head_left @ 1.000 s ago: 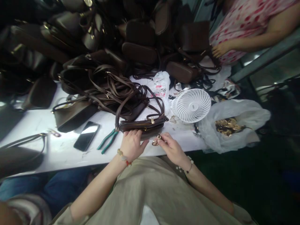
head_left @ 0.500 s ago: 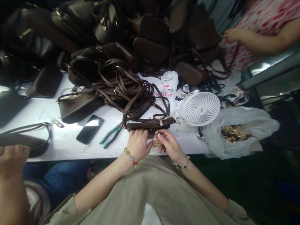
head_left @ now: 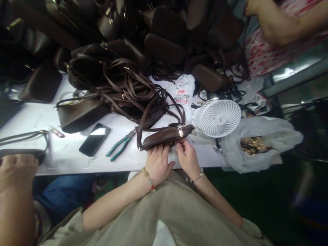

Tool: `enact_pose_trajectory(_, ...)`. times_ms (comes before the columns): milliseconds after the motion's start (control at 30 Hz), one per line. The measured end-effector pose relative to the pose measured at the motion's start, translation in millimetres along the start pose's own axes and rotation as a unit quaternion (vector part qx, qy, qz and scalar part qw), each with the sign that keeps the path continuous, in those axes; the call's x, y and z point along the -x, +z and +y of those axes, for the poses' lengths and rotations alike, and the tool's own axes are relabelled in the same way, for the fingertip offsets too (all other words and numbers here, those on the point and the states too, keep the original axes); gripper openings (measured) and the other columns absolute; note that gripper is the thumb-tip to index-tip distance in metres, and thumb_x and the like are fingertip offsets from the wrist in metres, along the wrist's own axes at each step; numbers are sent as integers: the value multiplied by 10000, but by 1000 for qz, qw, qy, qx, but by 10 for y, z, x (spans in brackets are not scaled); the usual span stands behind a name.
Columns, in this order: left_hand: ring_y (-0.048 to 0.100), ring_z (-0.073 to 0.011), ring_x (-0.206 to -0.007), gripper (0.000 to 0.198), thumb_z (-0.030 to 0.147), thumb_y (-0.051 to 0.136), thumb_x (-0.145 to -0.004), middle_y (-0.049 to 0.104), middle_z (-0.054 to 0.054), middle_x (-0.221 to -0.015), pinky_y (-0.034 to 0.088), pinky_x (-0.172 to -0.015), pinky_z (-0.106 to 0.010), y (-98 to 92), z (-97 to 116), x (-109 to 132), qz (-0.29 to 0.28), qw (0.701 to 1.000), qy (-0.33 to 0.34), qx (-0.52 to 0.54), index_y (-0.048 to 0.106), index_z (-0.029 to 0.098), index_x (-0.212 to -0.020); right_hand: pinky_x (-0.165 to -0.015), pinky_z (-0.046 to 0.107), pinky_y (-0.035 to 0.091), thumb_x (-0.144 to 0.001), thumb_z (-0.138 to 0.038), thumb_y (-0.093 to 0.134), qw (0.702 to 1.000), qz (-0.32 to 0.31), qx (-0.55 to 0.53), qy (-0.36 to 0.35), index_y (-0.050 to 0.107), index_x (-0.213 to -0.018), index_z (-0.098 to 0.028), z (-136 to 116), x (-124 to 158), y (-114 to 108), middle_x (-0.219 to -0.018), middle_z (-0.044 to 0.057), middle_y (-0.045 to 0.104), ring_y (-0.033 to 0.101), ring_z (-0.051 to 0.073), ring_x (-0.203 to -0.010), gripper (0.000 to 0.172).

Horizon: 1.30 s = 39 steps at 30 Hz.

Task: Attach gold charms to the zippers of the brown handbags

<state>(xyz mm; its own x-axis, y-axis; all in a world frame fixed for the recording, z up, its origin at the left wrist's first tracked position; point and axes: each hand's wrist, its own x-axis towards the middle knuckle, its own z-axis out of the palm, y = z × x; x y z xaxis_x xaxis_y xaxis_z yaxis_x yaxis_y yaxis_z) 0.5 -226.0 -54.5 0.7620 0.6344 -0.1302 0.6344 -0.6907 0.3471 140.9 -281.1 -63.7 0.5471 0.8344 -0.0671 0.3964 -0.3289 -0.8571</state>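
Note:
A small dark brown purse (head_left: 166, 136) with a gold clasp lies at the near edge of the white table (head_left: 69, 160), its strap looping back over the heap. My left hand (head_left: 159, 163) grips its near edge, fingers curled against the leather. My right hand (head_left: 188, 157) is closed at the purse's underside, just below the clasp; what its fingers pinch is hidden. Both wrists wear bead bracelets.
Green-handled pliers (head_left: 120, 145) and a black phone (head_left: 94, 139) lie left of the purse. A white fan (head_left: 219, 117) and a plastic bag of gold fittings (head_left: 252, 144) sit to the right. Brown bags (head_left: 143, 44) pile behind. Another person's hand (head_left: 16, 171) is at left, a second person (head_left: 279, 24) top right.
The purse has tilted up and shifted slightly right. The gold charm seen between my hands is now out of sight under the purse. My right hand has moved up against it.

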Motion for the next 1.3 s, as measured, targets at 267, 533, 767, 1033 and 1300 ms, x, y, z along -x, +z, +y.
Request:
enact_pose_trajectory(267, 480, -371, -1228, 692, 426, 614, -856, 524, -200, -1385, 386, -981, -521, -43, 29, -23, -23, 1000, 11, 6, 393, 90, -1418, -704, 296, 467, -940, -242, 473, 982, 96, 104, -123, 577, -859, -188, 20, -12, 56, -849, 67, 600, 576, 186, -792, 143)
enact_pose_trajectory(533, 509, -357, -1119, 672, 404, 653, -815, 553, -184, -1299, 413, -892, -483, -74, 143, -8, -30, 999, 25, -16, 437, 89, -1368, -664, 290, 477, -798, -170, 605, 969, 131, 174, -112, 615, -721, -202, -5, -86, 113, -754, 41, 630, 581, 179, -707, 84)
enact_pose_trajectory(767, 549, -339, -1075, 440, 259, 570, -846, 627, -154, -1190, 444, -881, -493, -145, 71, -74, -25, 998, 50, 10, 533, 101, -1255, -726, 285, 552, -885, -191, 588, 981, 86, 61, -162, 702, -836, -211, -7, 40, 81, -851, 57, 673, 648, 165, -794, 125)
enact_pose_trajectory(1033, 619, -229, -1028, 188, 259, 468, -928, 672, -106, -1046, 476, -935, -384, -237, -1128, 546, 282, 953, -107, 37, 574, 198, -1069, -698, 303, 572, -847, -164, 641, 967, 127, 40, -219, 709, -834, -239, 188, 124, 169, -827, 58, 683, 662, 168, -777, 101)
enact_pose_trajectory(1300, 537, -350, -1096, 340, 428, 446, -911, 584, -199, -1223, 448, -875, -455, 162, -1670, 456, 40, 966, -212, -144, 610, 146, -1009, -731, 335, 584, -840, -181, 640, 970, 130, 15, -206, 697, -817, -249, 203, 157, 185, -847, 63, 689, 670, 184, -802, 91)
